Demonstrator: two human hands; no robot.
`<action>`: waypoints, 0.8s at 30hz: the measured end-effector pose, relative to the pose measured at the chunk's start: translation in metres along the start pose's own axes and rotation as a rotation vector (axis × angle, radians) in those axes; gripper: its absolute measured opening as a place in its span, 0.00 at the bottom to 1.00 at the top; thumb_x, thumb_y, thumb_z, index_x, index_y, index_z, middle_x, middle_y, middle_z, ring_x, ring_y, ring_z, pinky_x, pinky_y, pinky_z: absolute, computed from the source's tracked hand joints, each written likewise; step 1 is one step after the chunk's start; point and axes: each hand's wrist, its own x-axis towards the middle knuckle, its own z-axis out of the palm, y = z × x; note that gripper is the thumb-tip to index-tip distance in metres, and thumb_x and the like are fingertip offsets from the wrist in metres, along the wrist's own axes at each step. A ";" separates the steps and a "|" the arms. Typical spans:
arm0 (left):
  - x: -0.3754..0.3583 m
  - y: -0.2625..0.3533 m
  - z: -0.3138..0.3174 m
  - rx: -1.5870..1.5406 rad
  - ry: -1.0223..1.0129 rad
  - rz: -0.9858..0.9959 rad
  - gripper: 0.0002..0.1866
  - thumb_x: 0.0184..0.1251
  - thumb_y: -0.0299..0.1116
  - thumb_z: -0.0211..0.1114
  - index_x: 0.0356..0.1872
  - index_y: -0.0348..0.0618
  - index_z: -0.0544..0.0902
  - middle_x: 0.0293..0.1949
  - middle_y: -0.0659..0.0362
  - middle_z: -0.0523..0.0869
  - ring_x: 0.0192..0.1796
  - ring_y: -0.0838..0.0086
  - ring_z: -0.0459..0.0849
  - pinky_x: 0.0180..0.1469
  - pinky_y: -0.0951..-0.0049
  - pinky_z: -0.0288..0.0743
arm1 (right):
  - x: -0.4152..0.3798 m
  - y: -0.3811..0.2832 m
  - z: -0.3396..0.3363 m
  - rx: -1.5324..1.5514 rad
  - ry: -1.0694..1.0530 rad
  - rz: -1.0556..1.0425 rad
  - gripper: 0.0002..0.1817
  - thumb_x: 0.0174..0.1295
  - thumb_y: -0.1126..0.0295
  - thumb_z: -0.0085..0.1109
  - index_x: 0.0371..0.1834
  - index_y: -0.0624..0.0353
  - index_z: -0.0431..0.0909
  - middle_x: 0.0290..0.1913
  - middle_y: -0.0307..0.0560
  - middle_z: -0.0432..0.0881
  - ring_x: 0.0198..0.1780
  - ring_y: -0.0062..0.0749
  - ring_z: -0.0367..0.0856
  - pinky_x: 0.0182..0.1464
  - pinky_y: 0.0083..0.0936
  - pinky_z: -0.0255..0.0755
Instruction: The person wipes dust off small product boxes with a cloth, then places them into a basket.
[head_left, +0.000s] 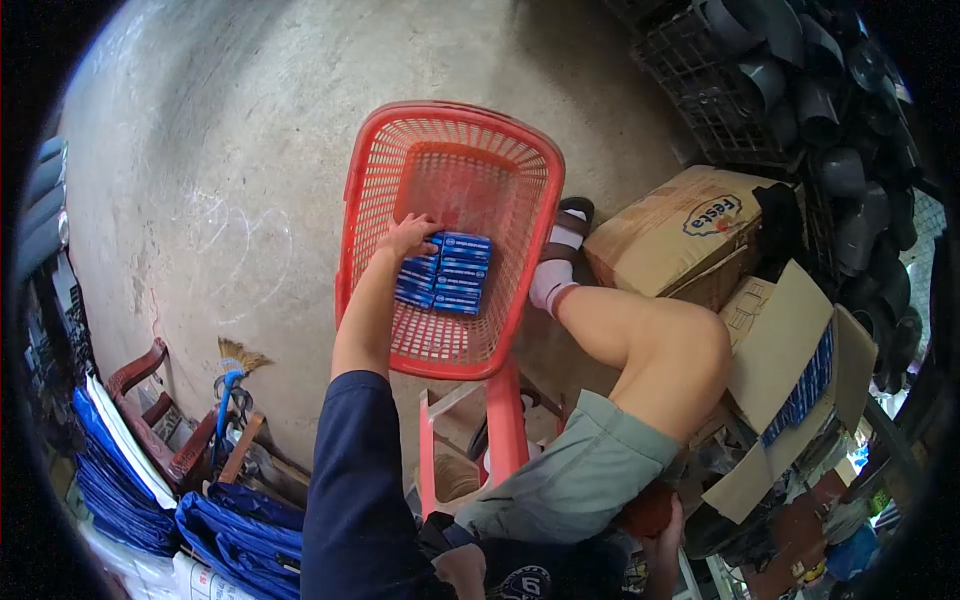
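Observation:
My left hand [408,238] reaches into a red plastic basket [357,215], its fingers closed around the end of a small blue box [424,262] at the upper left of a group. Several matching blue boxes [461,272] with white lettering lie side by side in rows on the basket floor. A red plastic stool [505,425] stands under the near end of the basket. Low at the right, beside my thigh, my right hand [662,548] is partly seen next to a reddish-brown surface [647,510]; most of its fingers are hidden.
An open carton [780,375] holding blue packs stands at my right, with a closed "Festa" carton [670,230] beyond it. Dark pipe fittings [820,110] fill crates at the upper right. Blue tarpaulins [245,530] and a straw broom [240,355] lie left on the concrete floor [250,120].

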 end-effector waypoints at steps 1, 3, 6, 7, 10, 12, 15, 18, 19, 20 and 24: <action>-0.005 0.000 -0.003 -0.042 -0.012 0.004 0.36 0.61 0.47 0.72 0.72 0.66 0.71 0.75 0.59 0.66 0.75 0.52 0.64 0.71 0.41 0.65 | 0.002 0.001 -0.002 -0.013 -0.005 0.004 0.37 0.69 0.39 0.51 0.71 0.55 0.65 0.63 0.50 0.75 0.63 0.47 0.76 0.61 0.48 0.74; -0.008 -0.001 -0.006 -0.116 -0.018 0.024 0.36 0.62 0.47 0.70 0.72 0.65 0.70 0.74 0.60 0.67 0.76 0.53 0.64 0.70 0.34 0.63 | 0.012 0.007 -0.013 -0.037 -0.018 0.001 0.38 0.68 0.38 0.52 0.71 0.55 0.65 0.62 0.49 0.75 0.62 0.47 0.76 0.61 0.48 0.74; 0.001 -0.007 0.007 -0.182 0.009 0.058 0.35 0.62 0.48 0.70 0.72 0.64 0.70 0.75 0.61 0.67 0.77 0.54 0.62 0.69 0.28 0.61 | 0.026 0.021 -0.023 -0.013 0.037 0.000 0.38 0.68 0.38 0.52 0.71 0.55 0.65 0.62 0.49 0.74 0.61 0.47 0.76 0.60 0.48 0.75; 0.005 -0.009 0.013 -0.187 0.020 0.060 0.35 0.62 0.48 0.69 0.72 0.63 0.70 0.75 0.61 0.67 0.77 0.55 0.62 0.68 0.27 0.60 | 0.029 0.023 -0.026 0.002 0.033 -0.009 0.38 0.68 0.39 0.52 0.71 0.55 0.65 0.62 0.49 0.74 0.61 0.47 0.76 0.60 0.48 0.75; -0.007 0.007 0.011 -0.093 0.117 -0.004 0.35 0.62 0.47 0.70 0.71 0.61 0.70 0.75 0.61 0.66 0.77 0.54 0.61 0.69 0.29 0.60 | 0.032 0.026 -0.030 0.039 -0.061 -0.052 0.37 0.68 0.40 0.54 0.71 0.55 0.66 0.63 0.48 0.74 0.62 0.45 0.75 0.61 0.46 0.74; -0.023 0.020 0.010 0.019 0.279 -0.057 0.35 0.62 0.46 0.70 0.71 0.60 0.70 0.75 0.61 0.66 0.77 0.53 0.60 0.71 0.32 0.59 | 0.023 0.027 -0.025 0.097 -0.072 -0.070 0.35 0.68 0.41 0.55 0.70 0.54 0.67 0.63 0.48 0.74 0.63 0.45 0.74 0.62 0.46 0.73; -0.045 0.036 0.004 -0.076 0.507 -0.076 0.33 0.62 0.43 0.69 0.70 0.57 0.71 0.74 0.56 0.67 0.77 0.51 0.59 0.72 0.37 0.58 | 0.021 0.028 -0.019 0.245 -0.059 -0.077 0.34 0.69 0.44 0.55 0.70 0.54 0.67 0.64 0.49 0.74 0.65 0.46 0.72 0.64 0.47 0.71; -0.074 0.045 -0.002 -0.168 0.699 -0.003 0.33 0.62 0.38 0.69 0.70 0.51 0.72 0.74 0.51 0.66 0.76 0.49 0.60 0.73 0.46 0.60 | 0.031 0.036 -0.014 0.436 -0.094 -0.093 0.32 0.71 0.47 0.54 0.71 0.55 0.67 0.65 0.50 0.73 0.67 0.48 0.71 0.67 0.50 0.70; -0.088 0.051 0.000 -0.196 0.819 0.044 0.30 0.62 0.33 0.67 0.68 0.47 0.73 0.70 0.47 0.70 0.72 0.50 0.66 0.70 0.49 0.64 | 0.036 0.041 -0.014 0.485 -0.129 -0.101 0.31 0.71 0.48 0.53 0.71 0.55 0.67 0.65 0.50 0.73 0.68 0.48 0.70 0.67 0.50 0.69; -0.104 0.054 0.001 -0.304 0.802 0.077 0.29 0.63 0.32 0.66 0.66 0.46 0.73 0.69 0.47 0.71 0.70 0.50 0.69 0.68 0.50 0.66 | 0.042 0.047 -0.014 0.534 -0.164 -0.107 0.31 0.72 0.48 0.53 0.71 0.55 0.66 0.66 0.51 0.73 0.68 0.48 0.70 0.68 0.51 0.69; -0.174 0.079 0.005 -0.613 0.774 0.193 0.20 0.67 0.28 0.63 0.60 0.39 0.77 0.57 0.44 0.81 0.57 0.51 0.81 0.59 0.58 0.74 | 0.035 0.053 -0.002 0.673 -0.294 -0.135 0.30 0.74 0.48 0.49 0.72 0.54 0.66 0.68 0.51 0.71 0.69 0.48 0.69 0.69 0.47 0.68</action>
